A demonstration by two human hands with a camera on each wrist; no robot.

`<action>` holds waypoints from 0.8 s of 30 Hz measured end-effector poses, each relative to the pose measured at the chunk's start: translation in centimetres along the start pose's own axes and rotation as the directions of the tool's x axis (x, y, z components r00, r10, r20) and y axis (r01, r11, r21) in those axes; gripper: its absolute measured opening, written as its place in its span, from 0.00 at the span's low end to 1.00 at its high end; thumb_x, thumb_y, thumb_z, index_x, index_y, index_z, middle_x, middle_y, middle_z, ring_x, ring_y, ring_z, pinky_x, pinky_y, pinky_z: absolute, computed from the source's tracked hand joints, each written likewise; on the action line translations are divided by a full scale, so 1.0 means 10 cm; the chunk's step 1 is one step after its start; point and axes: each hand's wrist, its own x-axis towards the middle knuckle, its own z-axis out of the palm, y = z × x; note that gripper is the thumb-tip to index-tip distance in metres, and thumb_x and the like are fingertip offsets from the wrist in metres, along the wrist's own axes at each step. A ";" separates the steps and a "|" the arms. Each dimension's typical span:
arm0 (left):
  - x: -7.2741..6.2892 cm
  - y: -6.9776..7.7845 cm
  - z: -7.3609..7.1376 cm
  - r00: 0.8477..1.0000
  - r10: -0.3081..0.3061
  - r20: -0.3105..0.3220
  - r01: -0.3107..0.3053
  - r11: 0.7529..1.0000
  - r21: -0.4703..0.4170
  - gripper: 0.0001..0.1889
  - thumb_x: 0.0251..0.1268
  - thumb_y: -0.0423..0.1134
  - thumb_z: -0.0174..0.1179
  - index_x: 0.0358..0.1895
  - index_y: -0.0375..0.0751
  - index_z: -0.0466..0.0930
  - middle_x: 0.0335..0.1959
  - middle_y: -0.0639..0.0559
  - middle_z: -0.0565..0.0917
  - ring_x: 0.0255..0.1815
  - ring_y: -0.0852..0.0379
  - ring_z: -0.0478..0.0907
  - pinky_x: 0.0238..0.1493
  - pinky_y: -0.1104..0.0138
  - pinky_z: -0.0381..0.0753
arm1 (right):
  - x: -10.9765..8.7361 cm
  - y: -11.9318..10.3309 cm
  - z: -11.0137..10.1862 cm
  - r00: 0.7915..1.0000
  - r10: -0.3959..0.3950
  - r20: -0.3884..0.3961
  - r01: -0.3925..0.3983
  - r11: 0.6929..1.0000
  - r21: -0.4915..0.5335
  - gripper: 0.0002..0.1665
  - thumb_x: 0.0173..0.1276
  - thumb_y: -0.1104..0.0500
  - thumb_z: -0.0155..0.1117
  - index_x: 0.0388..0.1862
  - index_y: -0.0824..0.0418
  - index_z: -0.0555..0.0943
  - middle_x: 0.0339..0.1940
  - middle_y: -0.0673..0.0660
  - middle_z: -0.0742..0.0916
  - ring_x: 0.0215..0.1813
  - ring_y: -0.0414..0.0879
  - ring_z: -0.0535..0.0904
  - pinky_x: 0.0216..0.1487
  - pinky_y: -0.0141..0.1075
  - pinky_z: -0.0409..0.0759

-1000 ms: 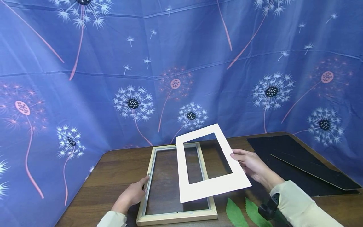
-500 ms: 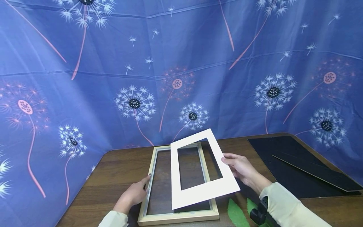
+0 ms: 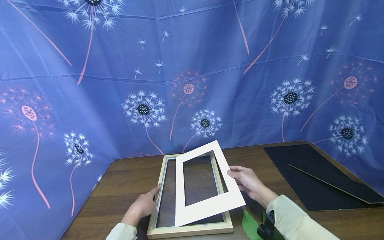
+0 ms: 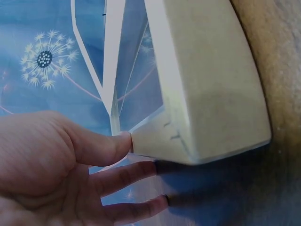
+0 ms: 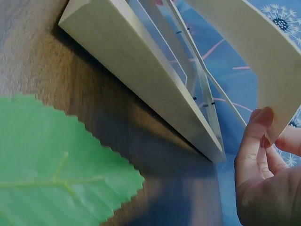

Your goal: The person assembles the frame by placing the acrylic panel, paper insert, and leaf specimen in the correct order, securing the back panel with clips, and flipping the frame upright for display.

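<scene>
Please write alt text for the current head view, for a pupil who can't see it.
A right hand holds a tilted white mat over a pale wooden frame on a brown table, while the left hand touches the frame's left side. Black boards lie at right.

White mat (image 3: 210, 206) with a rectangular window, tilted and askew above the frame, right edge pinched by right hand (image 3: 247, 181). Pale wood frame (image 3: 190, 230), see-through centre, lies flat, left hand (image 3: 142, 205) touching its left side.
</scene>
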 end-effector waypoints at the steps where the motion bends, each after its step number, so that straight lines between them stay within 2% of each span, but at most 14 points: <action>1: 0.00 0.00 0.00 1.000 -0.006 0.000 0.006 1.000 0.002 0.26 0.68 0.28 0.57 0.70 0.28 0.70 0.60 0.21 0.76 0.61 0.22 0.74 0.60 0.35 0.72 | 0.00 0.00 0.02 1.000 -0.001 -0.002 0.001 1.000 0.000 0.28 0.77 0.59 0.58 0.70 0.74 0.69 0.46 0.58 0.87 0.41 0.45 0.86 0.41 0.41 0.86; 10: 0.00 0.00 0.00 1.000 -0.005 0.001 0.005 1.000 -0.008 0.26 0.69 0.28 0.56 0.70 0.28 0.70 0.59 0.21 0.77 0.60 0.22 0.74 0.60 0.35 0.73 | -0.01 0.02 0.16 1.000 -0.015 -0.016 0.015 1.000 0.018 0.27 0.76 0.60 0.59 0.68 0.74 0.72 0.47 0.59 0.86 0.43 0.47 0.85 0.43 0.44 0.86; 17: -0.01 0.00 0.00 1.000 -0.003 0.004 0.003 1.000 -0.001 0.26 0.70 0.29 0.56 0.70 0.28 0.70 0.58 0.21 0.77 0.60 0.22 0.74 0.60 0.35 0.73 | -0.02 0.03 0.25 1.000 -0.015 -0.024 0.014 1.000 -0.016 0.27 0.76 0.59 0.60 0.67 0.73 0.73 0.52 0.62 0.85 0.50 0.51 0.83 0.50 0.49 0.85; 24: 0.01 0.00 0.01 1.000 0.006 -0.002 -0.006 1.000 -0.002 0.26 0.69 0.28 0.56 0.70 0.27 0.69 0.57 0.21 0.78 0.59 0.24 0.76 0.60 0.37 0.74 | -0.01 0.02 0.30 1.000 -0.008 -0.003 0.008 0.998 -0.069 0.25 0.77 0.58 0.59 0.65 0.74 0.74 0.51 0.63 0.86 0.48 0.51 0.85 0.49 0.47 0.86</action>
